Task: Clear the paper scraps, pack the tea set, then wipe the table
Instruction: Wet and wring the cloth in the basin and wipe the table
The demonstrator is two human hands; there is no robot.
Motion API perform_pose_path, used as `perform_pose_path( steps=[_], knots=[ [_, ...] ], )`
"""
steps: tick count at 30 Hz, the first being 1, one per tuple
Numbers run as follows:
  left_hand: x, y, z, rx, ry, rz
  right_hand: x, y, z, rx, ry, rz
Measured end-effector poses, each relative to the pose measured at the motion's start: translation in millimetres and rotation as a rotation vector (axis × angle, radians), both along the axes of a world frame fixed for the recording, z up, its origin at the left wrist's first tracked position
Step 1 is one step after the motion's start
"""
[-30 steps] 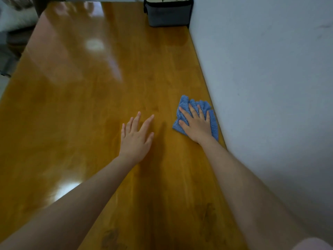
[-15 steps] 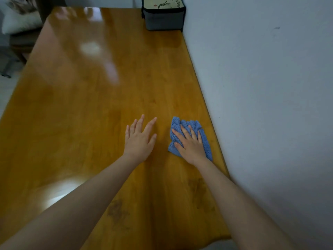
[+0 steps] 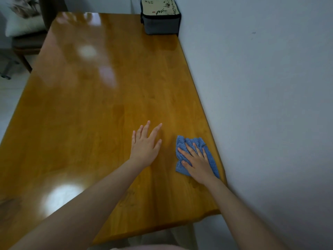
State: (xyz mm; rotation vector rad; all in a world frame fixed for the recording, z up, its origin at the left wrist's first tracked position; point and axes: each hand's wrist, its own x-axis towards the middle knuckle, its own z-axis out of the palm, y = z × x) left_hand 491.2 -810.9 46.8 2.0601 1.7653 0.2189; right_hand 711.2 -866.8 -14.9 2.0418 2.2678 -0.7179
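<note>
1. The right hand (image 3: 198, 163) is pressing flat on the blue cloth (image 3: 191, 141), with its fingers straight and spread. It is not curling round the cloth.
2. The blue cloth is lying bunched on the wooden table (image 3: 90, 123). It is sitting against the table's right edge, towards the near right corner.
3. The left hand (image 3: 145, 150) is lying palm down on the tabletop, fingers straight and slightly fanned, holding nothing. It is resting just left of the cloth and is not touching it.
4. Surroundings:
   - A grey carry case (image 3: 160, 24) with a cream printed lid is standing at the table's far right corner, well apart from both hands.
   - A pale wall (image 3: 261, 105) is running along the whole right edge, close beside the cloth.
   - A chair (image 3: 27, 44) carrying a white cushion (image 3: 21, 26) is standing off the far left corner.
5. Obstructions: nothing is lying on the tabletop between the hands and the case. Only glare patches are showing on the varnish.
6. Change since a second ago:
   - The right hand and cloth are coming back along the right edge towards the near corner.
   - The left hand is keeping its flat pose beside them.
   - The table's near edge is now showing.
   - More of the case's lid is now showing.
</note>
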Motion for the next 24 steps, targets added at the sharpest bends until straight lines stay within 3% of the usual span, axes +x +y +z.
perform_pose_path(
  steps=[11,24],
  knots=[
    [2.7,-27.2,3.6,-0.053,0.036,-0.050,-4.5,33.0,9.3,-0.130,0.061,-0.131],
    [14.3,-67.1,2.6,-0.047,-0.023,-0.056,-2.6,-63.1,3.6,-0.086,-0.086,-0.055]
  ],
)
